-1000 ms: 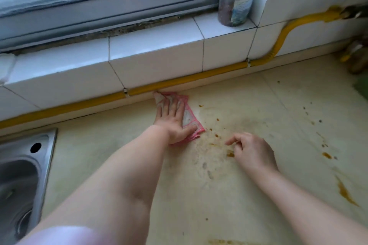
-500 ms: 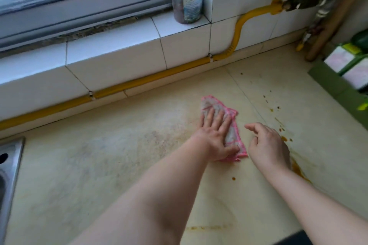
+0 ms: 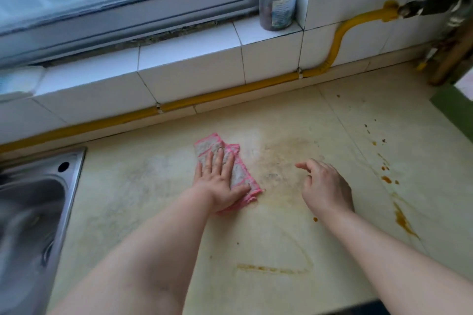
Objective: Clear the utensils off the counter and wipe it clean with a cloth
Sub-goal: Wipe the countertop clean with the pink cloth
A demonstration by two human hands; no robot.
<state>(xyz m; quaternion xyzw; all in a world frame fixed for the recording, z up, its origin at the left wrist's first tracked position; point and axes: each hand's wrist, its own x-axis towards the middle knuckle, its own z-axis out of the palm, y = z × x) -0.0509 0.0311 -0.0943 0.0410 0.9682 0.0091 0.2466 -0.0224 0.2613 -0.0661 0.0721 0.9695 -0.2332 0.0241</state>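
- Pressing my left hand (image 3: 218,181) flat on the cloth (image 3: 242,178), fingers straight and a bit spread, palm down, nothing curled round it.
- The cloth is grey with pink edging and folded. It lies on the cream counter (image 3: 268,235), between the sink (image 3: 33,212) on my left and my right hand (image 3: 325,188). Its far end pokes out past my fingertips.
- My right hand is near the cloth on its right side, not touching it, fingers loosely bent with nothing in them. I honestly can't tell if it's resting on the counter or just above it.
- There's a brownish smear (image 3: 284,151) between the cloth and my right hand, orange-brown drips (image 3: 401,220) further right, and a thin streak (image 3: 271,269) near the front edge.
- A yellow pipe (image 3: 230,93) runs along the bottom of the white tiled ledge (image 3: 189,59).
- A clear jar (image 3: 277,2) sits up on that ledge in the window corner.
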